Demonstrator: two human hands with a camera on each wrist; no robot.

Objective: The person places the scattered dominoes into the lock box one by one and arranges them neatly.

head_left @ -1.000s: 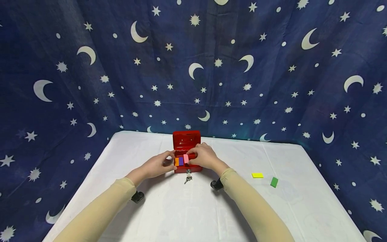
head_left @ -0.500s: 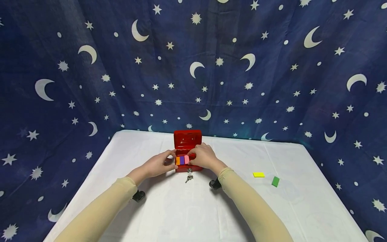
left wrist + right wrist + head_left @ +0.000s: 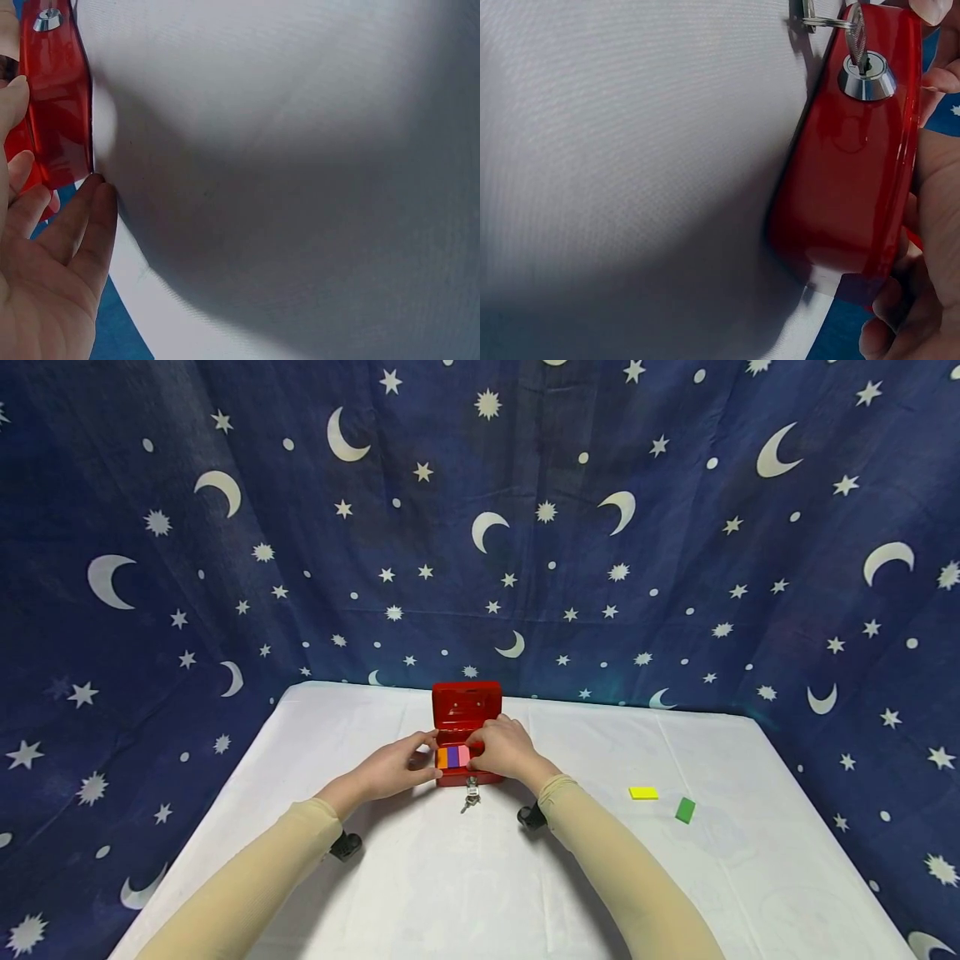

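A small red metal cash box (image 3: 468, 779) stands with its lid raised. Inside it, an orange block (image 3: 442, 758), a purple block (image 3: 453, 757) and a pink block (image 3: 463, 756) lie side by side. My left hand (image 3: 390, 768) grips the box's left end, thumb at the front rim; in the left wrist view its fingers (image 3: 97, 232) lie along the box's end. From the right, my right hand (image 3: 506, 749) reaches into the box, thumb and forefinger pinching the pink block's right part. A key (image 3: 857, 37) sits in the front lock, and another hangs from its ring.
A yellow block (image 3: 643, 793) and a green block (image 3: 686, 811) lie on the white-covered table (image 3: 450, 885) to the right. Behind the table hangs a dark blue curtain (image 3: 420, 543) with moons and stars.
The pink block has gone from tilted and raised to lying flush against the purple block, with my right hand lowering it. My left hand stays at the box.
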